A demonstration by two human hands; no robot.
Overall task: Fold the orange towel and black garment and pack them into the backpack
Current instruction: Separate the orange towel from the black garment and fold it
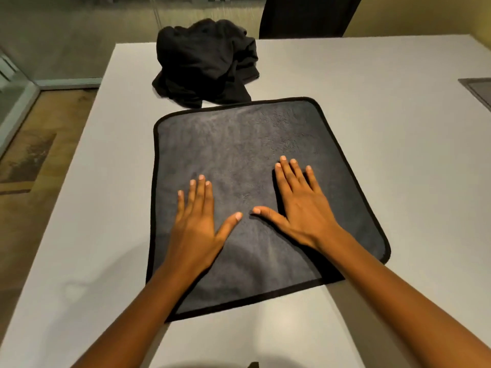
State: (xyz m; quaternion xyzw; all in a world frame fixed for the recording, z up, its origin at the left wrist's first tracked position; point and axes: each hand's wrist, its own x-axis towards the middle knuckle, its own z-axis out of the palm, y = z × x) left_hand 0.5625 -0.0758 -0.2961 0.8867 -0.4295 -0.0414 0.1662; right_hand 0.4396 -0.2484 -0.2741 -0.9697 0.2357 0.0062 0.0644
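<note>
A towel (pixel 239 144) lies spread flat on the white table (pixel 372 155); the side that shows is dark grey with a black border, and no orange is visible. My left hand (pixel 196 224) rests palm down on its near left part, fingers spread. Flat on the near right part lies my right hand (pixel 300 203), also with fingers apart. Neither hand grips the cloth. The black garment (pixel 204 62) sits crumpled in a heap beyond the towel's far edge, touching its far left corner. No backpack is in view.
A dark chair back (pixel 305 17) stands behind the table's far edge. A grey mat (pixel 478 91) pokes in at the right edge of the table. The floor and a glass wall lie to the left of the table.
</note>
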